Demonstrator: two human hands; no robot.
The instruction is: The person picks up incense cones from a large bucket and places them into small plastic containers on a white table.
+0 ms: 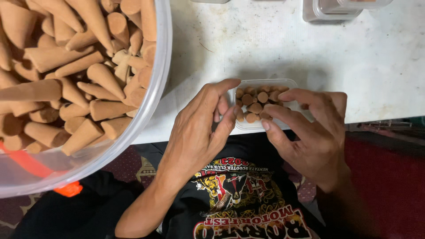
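- On the left we see a big clear tub [156, 84] heaped with brown cones [79, 66]; its curved wall blocks that whole side.
- Between the tub wall and our left hand [201, 128] runs a narrow strip of bare white table [199, 62], open toward the far side.
- The small clear tray [265, 83] sits at the near table edge, hemmed by the left hand on its left and our right hand [310, 132] on its right.
- Far of the tray the tabletop lies open and wide.
- At the far right edge a clear container [330, 13] stands, well apart from the tray.
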